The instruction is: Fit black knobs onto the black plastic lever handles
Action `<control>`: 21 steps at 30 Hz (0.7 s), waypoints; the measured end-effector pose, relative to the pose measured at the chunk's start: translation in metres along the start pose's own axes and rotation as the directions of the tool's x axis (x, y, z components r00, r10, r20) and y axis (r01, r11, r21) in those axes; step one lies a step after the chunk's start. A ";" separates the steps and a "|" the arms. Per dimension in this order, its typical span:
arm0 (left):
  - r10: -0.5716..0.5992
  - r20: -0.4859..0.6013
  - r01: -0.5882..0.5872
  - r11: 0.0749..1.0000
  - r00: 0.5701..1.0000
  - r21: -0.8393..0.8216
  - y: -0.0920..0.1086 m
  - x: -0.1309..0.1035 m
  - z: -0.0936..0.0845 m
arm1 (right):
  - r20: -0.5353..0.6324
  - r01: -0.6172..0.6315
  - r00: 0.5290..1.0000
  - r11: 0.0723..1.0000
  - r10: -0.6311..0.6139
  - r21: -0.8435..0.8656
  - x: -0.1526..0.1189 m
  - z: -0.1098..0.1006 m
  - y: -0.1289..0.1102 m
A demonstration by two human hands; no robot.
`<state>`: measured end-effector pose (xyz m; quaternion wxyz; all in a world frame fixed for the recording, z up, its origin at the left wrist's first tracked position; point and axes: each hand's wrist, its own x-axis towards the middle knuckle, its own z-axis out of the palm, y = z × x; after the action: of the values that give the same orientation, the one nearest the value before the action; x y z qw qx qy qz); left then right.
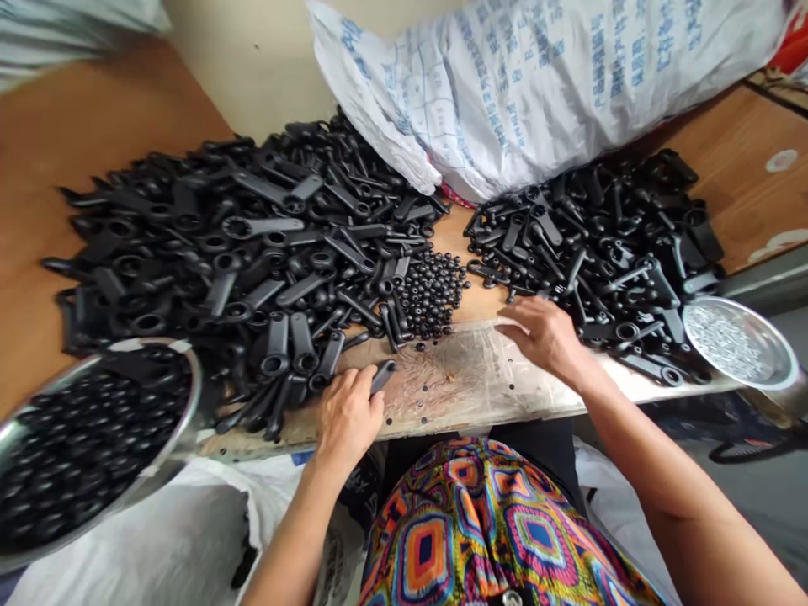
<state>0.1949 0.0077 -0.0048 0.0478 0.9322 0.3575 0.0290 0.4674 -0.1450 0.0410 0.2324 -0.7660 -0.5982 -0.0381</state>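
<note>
My left hand (351, 412) is closed around a black plastic handle (382, 375), whose end sticks out past the thumb, just above the worn front board. My right hand (544, 335) is over the board's right part, fingers curled in toward the thumb. Whatever might be between those fingertips is too small or hidden to make out. Small black balls (435, 290) lie in a cluster between the hands, a little farther back. Beside my left hand begins a big heap of black handles with ring-shaped ends (252, 227). Another heap of black parts (581, 240) lies beyond my right hand.
At the left front stands a metal bowl (195, 396) full of black balls. A metal dish (786, 358) with small silvery pieces sits at the right. Behind the heaps rests a white printed sack (536, 93). The worn board (467, 379) forms the table's front edge.
</note>
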 end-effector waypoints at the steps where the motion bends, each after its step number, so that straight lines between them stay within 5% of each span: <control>1: -0.006 0.011 0.007 0.999 1.000 -0.050 0.002 0.000 0.001 | 0.065 0.028 0.998 1.000 -0.028 0.002 0.002 0.009 -0.005; 4: -0.018 0.021 0.023 0.963 1.000 -0.269 0.007 0.001 0.001 | 0.255 0.047 0.966 0.997 -0.032 -0.053 0.014 0.030 -0.018; 6: -0.042 0.015 0.044 0.861 0.999 -0.507 0.008 0.000 -0.001 | 0.326 0.048 0.945 0.994 -0.014 -0.097 0.024 0.037 -0.026; 8: -0.088 0.072 0.111 0.643 0.994 -0.758 0.009 -0.001 -0.005 | 0.370 0.071 0.929 0.989 -0.019 -0.129 0.032 0.042 -0.034; 11: -0.135 0.194 0.214 0.155 0.972 -0.964 0.014 -0.001 -0.013 | 0.401 0.093 0.916 0.979 -0.012 -0.183 0.038 0.053 -0.043; 13: -0.108 0.227 0.210 -0.151 0.968 -0.966 0.021 0.000 -0.018 | 0.398 0.078 0.917 0.972 0.018 -0.222 0.040 0.061 -0.045; 15: -0.044 0.241 0.212 -0.344 0.969 -0.915 0.028 0.002 -0.022 | 0.399 0.060 0.916 0.966 0.048 -0.252 0.041 0.067 -0.045; 21: 0.007 0.249 0.212 -0.549 0.968 -0.808 0.039 0.008 -0.023 | 0.412 0.005 0.906 0.974 0.092 -0.228 0.041 0.064 -0.039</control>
<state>0.2251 -0.0141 0.0228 0.8623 0.3599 0.2412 0.2621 0.4285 -0.0752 0.0101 0.0114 -0.7907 -0.6086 0.0656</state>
